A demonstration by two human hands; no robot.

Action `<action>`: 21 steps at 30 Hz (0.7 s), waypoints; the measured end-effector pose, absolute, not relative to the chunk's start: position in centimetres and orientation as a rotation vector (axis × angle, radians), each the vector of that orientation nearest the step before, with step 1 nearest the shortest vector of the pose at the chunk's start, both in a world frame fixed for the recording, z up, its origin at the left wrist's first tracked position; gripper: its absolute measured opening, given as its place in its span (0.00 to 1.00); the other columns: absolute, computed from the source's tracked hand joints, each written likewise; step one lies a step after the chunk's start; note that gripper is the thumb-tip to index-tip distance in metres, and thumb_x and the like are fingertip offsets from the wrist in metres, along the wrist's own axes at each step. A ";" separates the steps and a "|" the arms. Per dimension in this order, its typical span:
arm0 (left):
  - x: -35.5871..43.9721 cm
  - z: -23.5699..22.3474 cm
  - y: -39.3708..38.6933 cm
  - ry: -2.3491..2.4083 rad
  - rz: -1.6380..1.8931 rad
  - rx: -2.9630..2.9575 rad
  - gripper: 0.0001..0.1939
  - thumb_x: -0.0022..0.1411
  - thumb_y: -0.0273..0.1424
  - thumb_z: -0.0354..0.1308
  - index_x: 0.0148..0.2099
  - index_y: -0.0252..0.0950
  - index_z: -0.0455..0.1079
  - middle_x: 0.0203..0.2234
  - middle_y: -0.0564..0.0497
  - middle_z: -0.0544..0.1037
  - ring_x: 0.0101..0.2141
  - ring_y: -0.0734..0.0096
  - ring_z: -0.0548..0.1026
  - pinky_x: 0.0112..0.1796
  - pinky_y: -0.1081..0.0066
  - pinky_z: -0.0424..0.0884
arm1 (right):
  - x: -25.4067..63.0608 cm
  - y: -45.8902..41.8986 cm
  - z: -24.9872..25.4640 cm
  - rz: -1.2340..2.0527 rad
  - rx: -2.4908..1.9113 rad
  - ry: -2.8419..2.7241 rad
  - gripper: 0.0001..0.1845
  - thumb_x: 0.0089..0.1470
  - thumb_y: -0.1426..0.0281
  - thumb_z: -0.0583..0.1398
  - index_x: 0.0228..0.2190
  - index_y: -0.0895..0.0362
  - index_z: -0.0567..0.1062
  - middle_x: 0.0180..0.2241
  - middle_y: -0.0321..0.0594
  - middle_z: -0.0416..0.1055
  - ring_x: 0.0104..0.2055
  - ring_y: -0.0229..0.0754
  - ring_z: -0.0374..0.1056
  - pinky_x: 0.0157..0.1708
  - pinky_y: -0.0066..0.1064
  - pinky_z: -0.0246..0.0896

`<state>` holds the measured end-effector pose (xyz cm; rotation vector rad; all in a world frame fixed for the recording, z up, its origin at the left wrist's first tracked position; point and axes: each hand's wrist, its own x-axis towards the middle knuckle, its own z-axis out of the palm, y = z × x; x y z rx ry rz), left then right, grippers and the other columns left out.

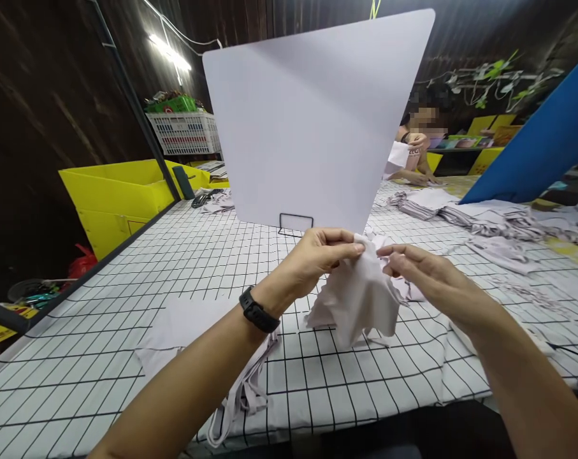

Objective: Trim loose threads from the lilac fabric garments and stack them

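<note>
A thin white fabric piece [365,299] hangs in loose folds just above the checked tablecloth. My left hand [324,255], with a black band on its wrist, is closed in a pinch on its top edge, thumb in front. At the cloth's right side is my right hand [422,274], thumb and fingertips drawn together at the edge; the exact grip is partly hidden. Beneath my left forearm lies a stack of white fabric pieces [193,319], with strap-like strips [245,389] trailing toward the table's front edge.
A large white board [308,127] stands upright in a wire holder [296,223] ahead. Piles of white cloth [480,217] lie at right, below a slanted blue panel [532,134]. A co-worker [420,146] sits across. A yellow bin [116,204] stands beyond the left edge.
</note>
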<state>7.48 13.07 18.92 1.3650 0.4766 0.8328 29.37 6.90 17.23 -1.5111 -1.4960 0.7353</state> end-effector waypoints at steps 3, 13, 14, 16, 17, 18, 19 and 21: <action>7.5 19.9 12.3 0.378 0.643 1.373 0.06 0.53 0.30 0.65 0.28 0.34 0.72 0.25 0.54 0.70 0.26 0.77 0.65 0.28 0.73 0.58 | 28.5 8.0 16.4 0.811 -1.306 -1.496 0.26 0.56 0.42 0.61 0.42 0.48 0.81 0.43 0.42 0.77 0.45 0.49 0.69 0.44 0.36 0.66; 2.9 22.5 13.2 0.578 0.551 1.602 0.05 0.48 0.30 0.61 0.24 0.35 0.68 0.19 0.56 0.63 0.21 0.79 0.59 0.21 0.75 0.53 | 25.2 7.3 14.8 1.389 -0.915 -1.767 0.20 0.54 0.50 0.67 0.29 0.55 0.83 0.25 0.37 0.71 0.28 0.40 0.65 0.27 0.29 0.60; 2.4 22.7 13.4 0.590 0.584 1.585 0.05 0.48 0.29 0.61 0.24 0.35 0.68 0.19 0.56 0.63 0.20 0.79 0.59 0.21 0.75 0.52 | 25.6 7.2 14.9 1.381 -0.943 -1.789 0.20 0.55 0.51 0.66 0.27 0.55 0.82 0.24 0.37 0.70 0.27 0.39 0.64 0.26 0.28 0.58; 1.3 23.1 13.8 0.610 0.655 1.551 0.05 0.46 0.29 0.61 0.24 0.35 0.68 0.18 0.57 0.63 0.20 0.80 0.59 0.20 0.75 0.51 | 26.9 6.9 14.5 1.315 -1.019 -1.801 0.21 0.56 0.52 0.66 0.22 0.55 0.79 0.22 0.36 0.68 0.26 0.38 0.62 0.25 0.28 0.56; 0.8 23.2 14.0 0.619 0.694 1.539 0.04 0.46 0.28 0.61 0.24 0.35 0.69 0.18 0.57 0.63 0.20 0.80 0.59 0.20 0.75 0.51 | 27.7 6.8 14.3 1.280 -1.066 -1.802 0.22 0.55 0.52 0.66 0.20 0.55 0.78 0.21 0.36 0.67 0.26 0.38 0.62 0.25 0.29 0.56; 0.4 23.3 14.3 0.624 0.729 1.531 0.04 0.45 0.28 0.61 0.23 0.34 0.69 0.18 0.56 0.63 0.20 0.80 0.59 0.20 0.75 0.51 | 28.6 6.7 14.0 1.254 -1.115 -1.801 0.23 0.55 0.51 0.66 0.19 0.55 0.77 0.21 0.36 0.66 0.26 0.38 0.62 0.26 0.29 0.57; -0.1 23.4 14.5 0.629 0.761 1.525 0.04 0.44 0.28 0.61 0.23 0.34 0.69 0.18 0.56 0.63 0.21 0.79 0.60 0.21 0.75 0.52 | 29.5 6.5 13.8 1.240 -1.167 -1.799 0.23 0.54 0.51 0.66 0.19 0.55 0.76 0.21 0.36 0.66 0.26 0.39 0.61 0.26 0.29 0.57; -0.8 23.6 14.8 0.642 0.794 1.523 0.04 0.44 0.28 0.62 0.22 0.34 0.69 0.18 0.55 0.64 0.21 0.78 0.61 0.22 0.75 0.54 | 31.1 6.1 13.7 1.208 -1.264 -1.786 0.22 0.53 0.50 0.67 0.19 0.54 0.76 0.22 0.36 0.66 0.27 0.39 0.61 0.26 0.30 0.56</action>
